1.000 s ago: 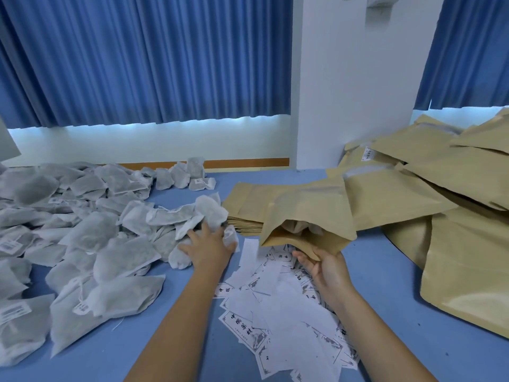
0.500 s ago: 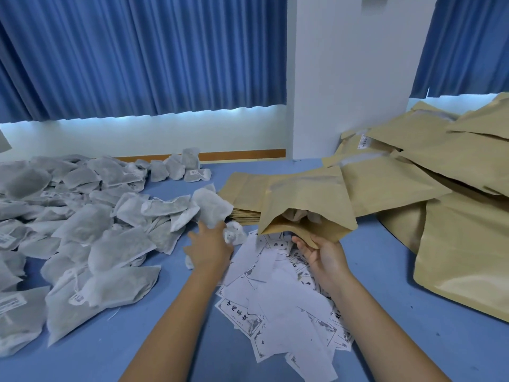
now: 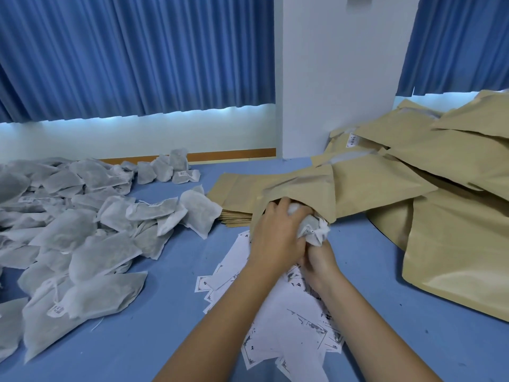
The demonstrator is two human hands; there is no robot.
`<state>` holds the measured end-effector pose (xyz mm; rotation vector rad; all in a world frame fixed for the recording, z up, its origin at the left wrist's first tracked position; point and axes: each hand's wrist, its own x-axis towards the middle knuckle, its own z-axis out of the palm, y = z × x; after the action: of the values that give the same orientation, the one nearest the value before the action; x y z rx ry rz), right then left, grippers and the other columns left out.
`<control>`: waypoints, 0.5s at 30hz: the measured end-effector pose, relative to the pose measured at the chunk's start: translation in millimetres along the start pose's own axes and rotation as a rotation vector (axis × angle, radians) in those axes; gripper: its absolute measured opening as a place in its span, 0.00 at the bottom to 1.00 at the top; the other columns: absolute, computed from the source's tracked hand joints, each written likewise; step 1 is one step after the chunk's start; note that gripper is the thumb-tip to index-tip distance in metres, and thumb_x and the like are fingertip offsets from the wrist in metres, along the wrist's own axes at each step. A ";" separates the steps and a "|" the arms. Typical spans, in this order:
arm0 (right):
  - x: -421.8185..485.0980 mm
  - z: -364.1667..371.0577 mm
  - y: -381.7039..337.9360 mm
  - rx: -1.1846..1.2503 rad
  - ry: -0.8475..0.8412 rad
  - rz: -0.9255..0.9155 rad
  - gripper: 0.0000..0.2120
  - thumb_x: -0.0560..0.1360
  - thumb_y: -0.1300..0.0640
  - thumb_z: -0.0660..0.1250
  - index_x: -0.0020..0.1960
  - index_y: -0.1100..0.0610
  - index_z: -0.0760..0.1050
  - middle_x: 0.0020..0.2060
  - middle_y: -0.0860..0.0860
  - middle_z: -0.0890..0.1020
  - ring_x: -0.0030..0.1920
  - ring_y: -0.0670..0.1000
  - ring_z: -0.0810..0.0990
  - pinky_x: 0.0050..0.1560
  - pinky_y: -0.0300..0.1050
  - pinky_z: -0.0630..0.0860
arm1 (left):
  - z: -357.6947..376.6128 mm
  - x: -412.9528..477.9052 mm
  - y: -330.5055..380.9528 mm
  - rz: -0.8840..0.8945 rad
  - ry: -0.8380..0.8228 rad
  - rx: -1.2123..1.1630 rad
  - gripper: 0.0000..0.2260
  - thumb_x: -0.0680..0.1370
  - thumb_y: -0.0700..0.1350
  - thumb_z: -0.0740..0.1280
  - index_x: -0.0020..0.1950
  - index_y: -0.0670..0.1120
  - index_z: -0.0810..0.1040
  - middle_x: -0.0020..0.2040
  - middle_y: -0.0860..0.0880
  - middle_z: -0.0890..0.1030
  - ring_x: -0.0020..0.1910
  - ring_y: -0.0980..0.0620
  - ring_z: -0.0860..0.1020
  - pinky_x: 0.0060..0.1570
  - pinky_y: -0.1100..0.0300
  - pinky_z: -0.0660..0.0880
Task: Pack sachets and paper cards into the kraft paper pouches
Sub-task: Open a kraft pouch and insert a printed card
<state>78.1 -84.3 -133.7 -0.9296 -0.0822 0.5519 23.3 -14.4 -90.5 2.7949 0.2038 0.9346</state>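
Observation:
An open kraft paper pouch lies tilted over the middle of the blue table, mouth toward me. My left hand grips a white sachet and pushes it into the pouch mouth, fingertips inside the opening. My right hand holds the pouch's lower lip from beneath, partly hidden behind the left hand. Loose white paper cards with black print are scattered under both forearms. A big heap of grey-white sachets covers the table's left side.
A flat stack of empty kraft pouches lies behind the held pouch. A tall pile of filled kraft pouches takes up the right side. A white pillar and blue curtains stand behind the blue table.
My left hand picked a sachet from the heap's edge and carried it right to the pouch mouth. My right hand kept holding the pouch.

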 end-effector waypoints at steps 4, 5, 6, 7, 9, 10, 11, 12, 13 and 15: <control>4.7 -4.4 -1.6 -0.008 0.043 -0.009 0.12 0.80 0.68 0.55 0.53 0.57 0.75 0.43 0.54 0.80 0.39 0.46 0.79 0.31 0.38 0.77 | 4.9 24.8 11.7 -0.128 -0.207 0.040 0.15 0.72 0.42 0.65 0.59 0.46 0.75 0.55 0.43 0.76 0.53 0.40 0.74 0.44 0.53 0.69; 3.5 -4.2 -0.7 -0.029 0.032 -0.010 0.14 0.79 0.70 0.53 0.53 0.57 0.74 0.40 0.53 0.80 0.35 0.45 0.78 0.30 0.38 0.77 | 7.0 30.6 12.8 -0.212 -0.270 0.032 0.11 0.73 0.42 0.65 0.55 0.44 0.75 0.53 0.42 0.77 0.52 0.40 0.76 0.43 0.53 0.70; 1.5 -2.4 0.8 -0.068 0.019 -0.018 0.17 0.78 0.72 0.52 0.54 0.56 0.74 0.35 0.52 0.79 0.31 0.45 0.77 0.29 0.38 0.77 | 9.8 38.7 11.6 -0.305 -0.318 0.027 0.08 0.74 0.44 0.65 0.52 0.44 0.75 0.52 0.43 0.78 0.52 0.40 0.77 0.43 0.54 0.71; -0.4 -0.2 2.2 -0.099 0.000 -0.027 0.20 0.77 0.73 0.51 0.56 0.55 0.74 0.32 0.51 0.78 0.29 0.45 0.75 0.29 0.39 0.76 | 13.3 48.0 8.0 -0.381 -0.352 0.051 0.10 0.74 0.46 0.65 0.53 0.44 0.76 0.53 0.43 0.78 0.53 0.41 0.77 0.45 0.53 0.73; -6.9 6.1 4.1 -0.125 -0.044 -0.043 0.22 0.76 0.74 0.51 0.62 0.58 0.72 0.39 0.55 0.80 0.33 0.50 0.78 0.29 0.41 0.76 | 19.7 62.1 -6.1 -0.425 -0.418 0.219 0.16 0.76 0.49 0.63 0.63 0.47 0.75 0.61 0.45 0.76 0.60 0.44 0.75 0.52 0.53 0.74; -10.9 8.9 5.8 -0.142 -0.081 -0.050 0.22 0.76 0.74 0.51 0.64 0.58 0.72 0.47 0.58 0.81 0.36 0.52 0.80 0.30 0.42 0.77 | 22.4 65.7 -16.6 -0.410 -0.421 0.298 0.18 0.78 0.50 0.61 0.68 0.47 0.71 0.65 0.44 0.73 0.64 0.44 0.72 0.58 0.53 0.71; -14.5 10.8 8.5 -0.167 -0.124 -0.049 0.23 0.77 0.73 0.51 0.65 0.56 0.71 0.54 0.60 0.80 0.37 0.54 0.81 0.30 0.42 0.77 | 21.7 65.2 -26.8 -0.401 -0.448 0.364 0.20 0.80 0.50 0.58 0.71 0.47 0.66 0.69 0.43 0.69 0.68 0.44 0.68 0.63 0.54 0.67; -17.5 12.2 11.2 -0.202 -0.166 -0.040 0.25 0.77 0.73 0.50 0.67 0.55 0.70 0.57 0.61 0.79 0.37 0.55 0.82 0.29 0.42 0.76 | 20.4 61.6 -35.9 -0.389 -0.504 0.406 0.20 0.81 0.50 0.56 0.72 0.46 0.63 0.71 0.42 0.66 0.70 0.43 0.65 0.67 0.54 0.63; -19.9 13.3 12.6 -0.233 -0.195 -0.028 0.25 0.77 0.73 0.49 0.68 0.55 0.69 0.57 0.61 0.79 0.36 0.56 0.83 0.28 0.41 0.76 | 17.7 57.0 -40.9 -0.366 -0.589 0.427 0.20 0.82 0.50 0.55 0.73 0.45 0.61 0.71 0.42 0.65 0.70 0.43 0.64 0.68 0.54 0.60; -21.6 12.9 10.0 -0.256 -0.189 -0.017 0.22 0.77 0.74 0.48 0.65 0.59 0.68 0.47 0.60 0.83 0.35 0.56 0.84 0.28 0.41 0.76 | 9.9 47.6 -37.4 -0.317 -0.703 0.341 0.18 0.83 0.47 0.53 0.72 0.43 0.62 0.70 0.41 0.66 0.68 0.43 0.65 0.66 0.56 0.59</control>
<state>51.6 -80.5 -130.1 -1.1224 -0.3368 0.6220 64.3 29.7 -78.9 3.0502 0.7153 -0.1874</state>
